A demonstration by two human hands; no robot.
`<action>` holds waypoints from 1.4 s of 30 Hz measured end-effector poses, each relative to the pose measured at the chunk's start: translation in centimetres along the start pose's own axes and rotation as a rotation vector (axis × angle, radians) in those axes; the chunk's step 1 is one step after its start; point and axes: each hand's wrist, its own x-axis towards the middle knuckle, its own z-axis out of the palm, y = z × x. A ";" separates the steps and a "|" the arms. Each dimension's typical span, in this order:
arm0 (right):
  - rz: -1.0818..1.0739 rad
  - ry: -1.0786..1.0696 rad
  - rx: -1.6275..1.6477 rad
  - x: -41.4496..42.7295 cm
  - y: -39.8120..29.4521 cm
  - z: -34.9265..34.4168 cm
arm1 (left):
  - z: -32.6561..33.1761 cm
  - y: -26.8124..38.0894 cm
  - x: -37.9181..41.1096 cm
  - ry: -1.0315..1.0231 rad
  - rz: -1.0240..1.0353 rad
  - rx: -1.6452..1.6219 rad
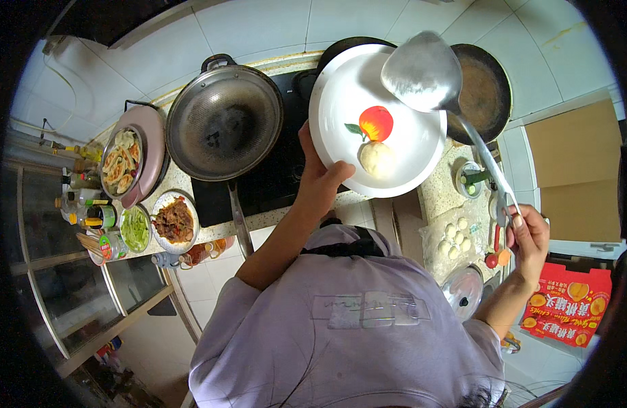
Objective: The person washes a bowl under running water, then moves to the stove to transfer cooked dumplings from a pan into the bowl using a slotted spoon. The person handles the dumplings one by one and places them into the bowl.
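My left hand (323, 171) grips the near left rim of a round white dish (339, 102), raised over the front of the black cooktop. A red-and-yellow fruit is printed inside it, and a pale ball of dough (377, 159) sits just below that print. Farther right, my right hand (527, 242) is closed around the handle end of a metal wok spatula (420, 71). Its broad blade overlaps the dish's upper right rim in view; whether they touch I cannot tell. Left of the dish, a wok (224, 120) with a dark-stained bottom stands on the cooktop (262, 191).
At left are a plate of browned dumplings (122, 163), shredded greens (134, 229), a meat dish (174, 219) and several bottles (83, 196). A dark frying pan (479, 94) stands at back right. Several small dough balls (453, 237) lie on plastic near a pot lid (464, 293).
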 end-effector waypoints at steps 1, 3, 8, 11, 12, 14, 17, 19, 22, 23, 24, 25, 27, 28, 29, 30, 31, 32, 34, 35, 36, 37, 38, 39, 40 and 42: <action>-0.010 0.016 0.076 0.5 1.1 0.3 | 0.0 0.0 -0.1 0.026 0.000 -0.025; 0.039 -0.102 0.394 1.6 2.3 1.6 | -0.1 0.1 -0.3 0.031 -0.036 -0.055; 0.065 -0.097 0.802 4.3 4.9 6.2 | -0.8 0.9 -0.7 -0.009 -0.133 0.008; 0.043 0.070 0.494 6.2 7.0 8.4 | -0.6 1.1 -0.9 -0.006 -0.177 -0.017; 0.084 0.098 0.463 6.6 7.1 9.5 | -0.7 1.1 -0.8 -0.014 -0.189 -0.020; 0.092 0.153 0.447 7.8 8.0 11.3 | -0.7 0.9 -0.7 -0.039 -0.224 -0.028; 0.188 0.179 0.452 9.0 6.6 13.4 | -1.1 0.2 -0.7 -0.101 -0.179 0.064; 0.238 0.151 0.460 9.1 6.3 13.5 | -0.8 0.6 -0.6 -0.115 -0.172 0.111; 0.232 0.085 0.480 9.0 6.8 13.2 | -0.9 0.8 -0.4 -0.160 -0.143 0.195; 0.222 0.080 0.494 8.8 6.9 13.3 | -1.0 0.8 -0.4 -0.179 -0.130 0.226; 0.211 0.076 0.509 8.7 7.1 13.3 | -1.0 0.9 -0.4 -0.181 -0.136 0.268; 0.200 0.072 0.524 8.6 7.0 13.4 | -0.9 1.2 -0.5 -0.182 -0.142 0.310; 0.251 0.104 0.549 8.3 6.5 13.6 | -0.9 1.8 -0.5 -0.186 -0.144 0.437; 0.250 0.115 0.566 8.3 6.6 13.7 | -1.1 2.2 -0.4 -0.189 -0.141 0.523; 0.249 0.125 0.583 8.3 6.6 13.8 | -1.0 2.5 -0.4 -0.192 -0.138 0.608; 0.253 0.134 0.565 8.2 6.5 14.0 | -0.6 2.7 -0.5 -0.114 -0.069 0.578; 0.246 0.133 0.576 8.2 6.4 14.1 | 0.0 3.0 -0.8 -0.036 0.000 0.547; 0.239 0.131 0.586 8.1 6.4 14.2 | 0.6 3.3 -1.2 0.041 0.071 0.515; 0.231 0.139 0.638 8.2 6.5 14.6 | 0.8 5.9 -1.7 -0.070 0.475 1.114; 0.230 0.136 0.647 8.4 6.6 14.7 | 1.1 7.1 -2.1 -0.138 0.687 1.405; 0.226 0.120 0.657 8.6 6.7 14.9 | 1.5 7.8 -2.8 -0.291 0.568 1.378; 0.223 0.104 0.667 8.8 6.7 15.1 | 2.0 8.2 -3.2 -0.363 0.548 1.497; 0.212 0.092 0.698 9.1 6.6 15.4 | 2.6 8.4 -3.4 -0.437 0.521 1.615; 0.176 0.089 0.735 9.3 6.7 15.9 | 3.1 8.3 -3.5 -0.511 0.495 1.730; 0.163 0.059 0.736 9.5 6.8 16.1 | 3.2 7.8 -3.6 -0.489 0.451 1.780; 0.111 -0.002 0.794 9.7 7.2 16.7 | 3.2 7.9 -3.7 -0.462 0.436 1.842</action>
